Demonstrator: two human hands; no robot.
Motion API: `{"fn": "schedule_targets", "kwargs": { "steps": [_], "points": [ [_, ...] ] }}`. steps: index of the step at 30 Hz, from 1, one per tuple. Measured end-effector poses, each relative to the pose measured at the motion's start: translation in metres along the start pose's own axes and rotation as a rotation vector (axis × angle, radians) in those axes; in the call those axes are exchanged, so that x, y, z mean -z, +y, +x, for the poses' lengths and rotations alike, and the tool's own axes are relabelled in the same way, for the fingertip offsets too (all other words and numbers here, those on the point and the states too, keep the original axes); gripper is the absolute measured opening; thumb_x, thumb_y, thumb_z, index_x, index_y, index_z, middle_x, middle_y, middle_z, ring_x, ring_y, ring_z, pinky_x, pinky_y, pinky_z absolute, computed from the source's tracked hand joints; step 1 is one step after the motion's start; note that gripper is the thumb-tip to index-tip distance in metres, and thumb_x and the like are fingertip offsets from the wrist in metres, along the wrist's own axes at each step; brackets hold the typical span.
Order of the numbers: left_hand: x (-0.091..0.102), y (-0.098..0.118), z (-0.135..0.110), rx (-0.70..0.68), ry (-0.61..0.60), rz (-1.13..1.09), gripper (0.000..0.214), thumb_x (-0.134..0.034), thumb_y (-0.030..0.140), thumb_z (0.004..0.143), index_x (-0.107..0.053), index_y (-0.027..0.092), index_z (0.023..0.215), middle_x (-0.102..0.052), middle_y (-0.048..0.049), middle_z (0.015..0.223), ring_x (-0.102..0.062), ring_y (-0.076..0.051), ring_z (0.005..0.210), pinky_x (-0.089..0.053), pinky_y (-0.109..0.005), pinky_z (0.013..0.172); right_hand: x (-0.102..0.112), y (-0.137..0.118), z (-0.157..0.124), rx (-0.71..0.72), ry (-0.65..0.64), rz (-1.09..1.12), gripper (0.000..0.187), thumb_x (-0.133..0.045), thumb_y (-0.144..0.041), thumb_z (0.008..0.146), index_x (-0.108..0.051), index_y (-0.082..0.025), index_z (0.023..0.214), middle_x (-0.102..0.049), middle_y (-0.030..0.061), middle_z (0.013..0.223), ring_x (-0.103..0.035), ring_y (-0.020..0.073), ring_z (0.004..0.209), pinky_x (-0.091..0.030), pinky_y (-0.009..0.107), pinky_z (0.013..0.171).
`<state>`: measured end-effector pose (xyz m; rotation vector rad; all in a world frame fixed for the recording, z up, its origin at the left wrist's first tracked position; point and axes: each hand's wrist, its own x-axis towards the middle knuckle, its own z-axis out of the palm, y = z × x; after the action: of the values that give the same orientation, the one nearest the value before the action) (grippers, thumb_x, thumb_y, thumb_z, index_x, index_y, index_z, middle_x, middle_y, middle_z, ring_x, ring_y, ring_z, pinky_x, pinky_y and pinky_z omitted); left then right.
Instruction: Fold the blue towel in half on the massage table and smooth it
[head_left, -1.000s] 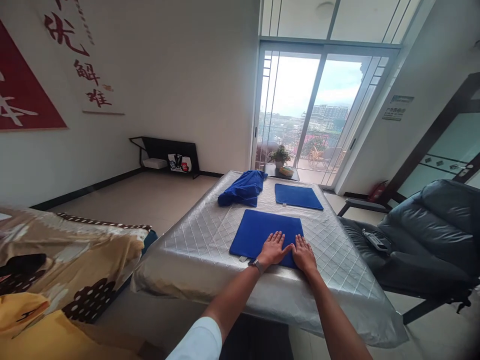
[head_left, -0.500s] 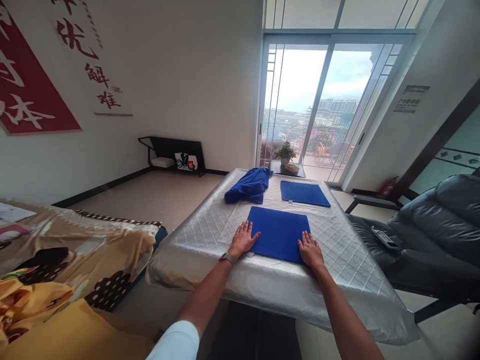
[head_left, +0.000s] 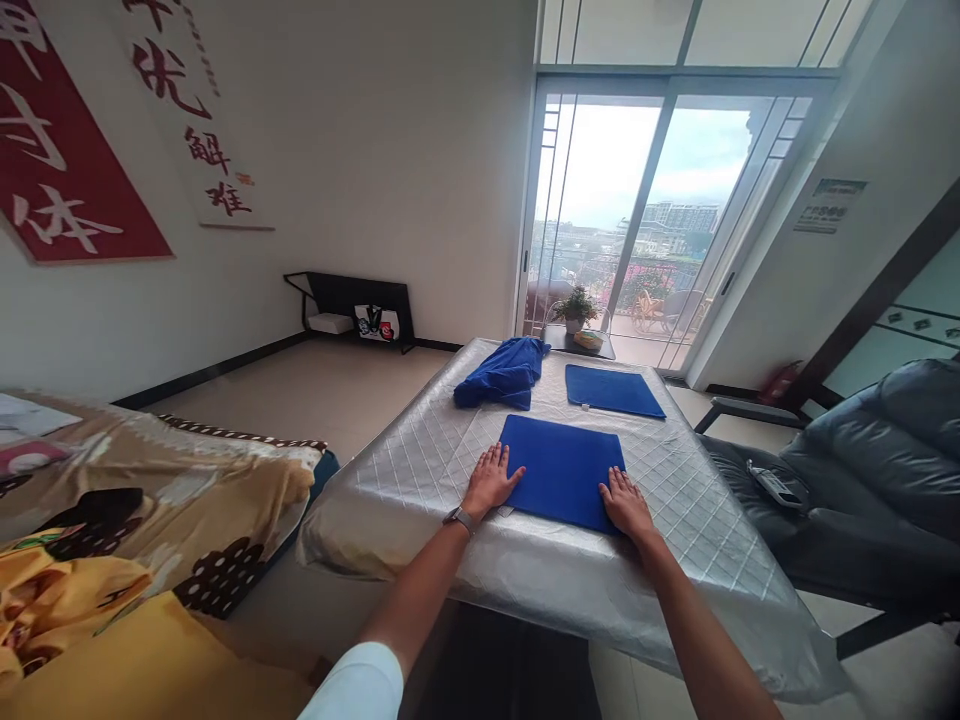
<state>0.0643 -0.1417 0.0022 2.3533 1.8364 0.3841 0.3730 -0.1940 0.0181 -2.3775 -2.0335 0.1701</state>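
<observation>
A flat blue rectangular cloth (head_left: 566, 468), perhaps folded, lies squared on the table near its front edge. My left hand (head_left: 491, 480) rests flat on the cloth's left edge, fingers stretched forward and thumb over the fabric. On the opposite edge lies my right hand (head_left: 626, 500), open, its fingers pointing away from me. Farther back, a second flat blue cloth (head_left: 615, 390) with a small white tag lies to the right. A crumpled blue cloth (head_left: 504, 374) is heaped at the back left.
A silver quilted cover (head_left: 405, 500) drapes over the table. To the left stands a bed with a patterned blanket (head_left: 217, 500); a dark reclining chair (head_left: 862, 480) is on the right. A potted plant (head_left: 576, 308) stands on a small table beyond, before glass sliding doors (head_left: 667, 210).
The view has shifted slightly, so everything sits a little farther right. Both hands keep their places on the cloth's edges, and the cloths look unmoved.
</observation>
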Motion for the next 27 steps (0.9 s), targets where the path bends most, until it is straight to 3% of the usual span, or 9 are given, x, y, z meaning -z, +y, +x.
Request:
{"fn": "schedule_targets", "kwargs": {
  "steps": [4,7,12,17,21,24,27],
  "points": [
    [0.003,0.001,-0.001,0.000,0.004,0.011,0.085,-0.013,0.069,0.098,-0.021,0.012,0.161,-0.025,-0.0112,0.166,-0.016,-0.029,0.155,-0.013,-0.046,0.125,0.011,-0.002,0.010,0.000,0.054,-0.013,0.067,-0.016,-0.041,0.101,-0.029,-0.010,0.159,-0.027,0.0088,0.166,-0.026,0.0235,0.151,-0.017,0.041,0.123],
    [0.002,0.002,-0.002,0.000,0.018,0.011,0.088,-0.013,0.070,0.097,-0.024,0.009,0.160,-0.022,-0.0137,0.167,-0.017,-0.029,0.154,-0.014,-0.044,0.126,0.013,-0.004,0.022,0.011,0.092,-0.020,0.066,-0.017,-0.038,0.101,-0.028,-0.009,0.159,-0.023,0.0086,0.167,-0.020,0.0222,0.153,-0.014,0.040,0.123],
    [-0.003,0.000,-0.002,0.005,0.020,0.024,0.091,-0.010,0.071,0.097,-0.025,0.006,0.159,-0.022,-0.0144,0.167,-0.017,-0.029,0.154,-0.013,-0.042,0.126,0.000,0.000,0.031,0.012,0.050,0.014,0.066,-0.016,-0.040,0.102,-0.022,-0.009,0.160,-0.018,0.0074,0.168,-0.015,0.0195,0.155,-0.011,0.038,0.124],
    [0.016,0.006,0.015,0.059,-0.133,0.045,0.095,-0.011,0.072,0.096,-0.026,0.002,0.158,-0.025,-0.0196,0.164,-0.021,-0.031,0.153,-0.017,-0.043,0.124,-0.008,0.003,0.033,0.014,0.074,0.027,0.065,-0.015,-0.040,0.103,-0.022,-0.010,0.160,-0.018,0.0074,0.168,-0.014,0.0187,0.155,-0.009,0.037,0.124],
    [0.029,0.048,0.038,0.064,-0.092,0.060,0.095,-0.012,0.071,0.096,-0.028,0.000,0.156,-0.028,-0.0231,0.162,-0.025,-0.034,0.151,-0.019,-0.046,0.123,-0.007,0.002,0.033,0.012,0.078,0.033,0.065,-0.016,-0.040,0.103,-0.023,-0.010,0.160,-0.019,0.0059,0.168,-0.015,0.0181,0.155,-0.009,0.036,0.124],
    [0.019,0.102,0.045,-0.162,-0.050,0.017,0.086,-0.013,0.065,0.100,-0.034,0.002,0.155,-0.033,-0.0210,0.161,-0.030,-0.031,0.150,-0.023,-0.043,0.123,-0.006,0.001,0.032,0.011,0.078,0.034,0.065,-0.015,-0.040,0.102,-0.023,-0.010,0.160,-0.019,0.0061,0.168,-0.015,0.0180,0.155,-0.010,0.037,0.124],
    [-0.005,0.155,0.042,-0.441,-0.036,-0.035,0.075,-0.015,0.058,0.103,-0.038,0.008,0.154,-0.039,-0.0153,0.160,-0.032,-0.025,0.149,-0.025,-0.040,0.123,-0.007,0.005,0.030,0.039,0.086,0.006,0.064,-0.019,-0.035,0.101,-0.024,-0.011,0.160,-0.020,0.0072,0.168,-0.016,0.0195,0.154,-0.014,0.039,0.124]
  ]
}}
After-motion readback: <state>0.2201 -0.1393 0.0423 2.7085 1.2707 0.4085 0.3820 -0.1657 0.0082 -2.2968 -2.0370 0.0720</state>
